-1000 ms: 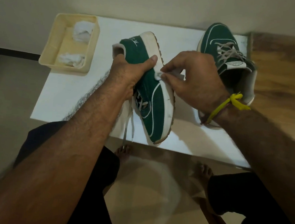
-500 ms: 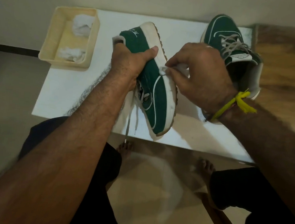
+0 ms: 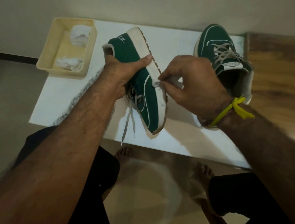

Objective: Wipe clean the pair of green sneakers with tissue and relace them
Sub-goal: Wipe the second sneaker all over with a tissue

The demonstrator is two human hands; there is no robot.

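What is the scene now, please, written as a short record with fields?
left hand: grips held sneaker, tilted on its side above the white table
right hand: pinches tissue against the sneaker's white sole edge
laces: loose, hanging
second sneaker: on table, laced
tray: holds crumpled tissues

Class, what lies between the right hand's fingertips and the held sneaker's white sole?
A folded white tissue, pinched by the right hand, shown in the head view.
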